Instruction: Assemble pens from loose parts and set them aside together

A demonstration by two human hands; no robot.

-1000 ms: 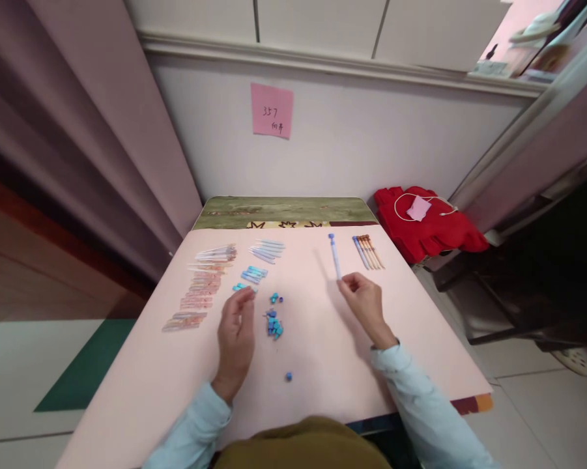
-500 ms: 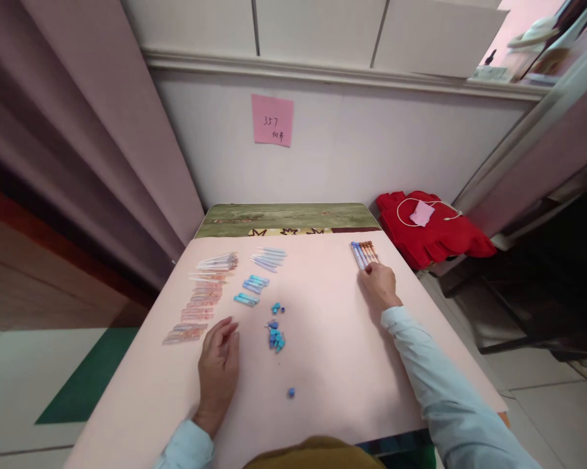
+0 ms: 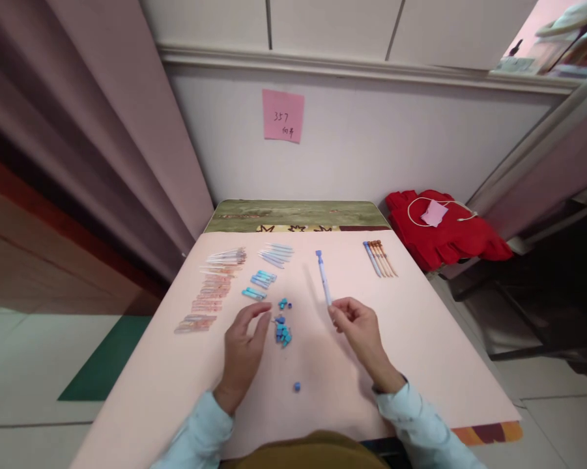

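Observation:
My right hand (image 3: 356, 329) pinches the lower end of a light blue pen (image 3: 323, 277), which points away from me above the pink table (image 3: 410, 339). My left hand (image 3: 247, 345) rests on the table with its fingers apart and slightly curled, holding nothing, its fingertips just left of a pile of small blue caps (image 3: 283, 331). One loose blue cap (image 3: 297, 387) lies nearer to me.
A row of finished pens (image 3: 380, 258) lies at the far right of the table. Blue tubes (image 3: 260, 285), clear pen parts (image 3: 276, 254) and orange patterned barrels (image 3: 210, 293) lie in rows at the left. A red cloth (image 3: 444, 228) sits beside the table on the right.
My right hand came back from the row of pens at the far right to the middle, now holding a blue pen. My left hand moved forward toward the blue caps.

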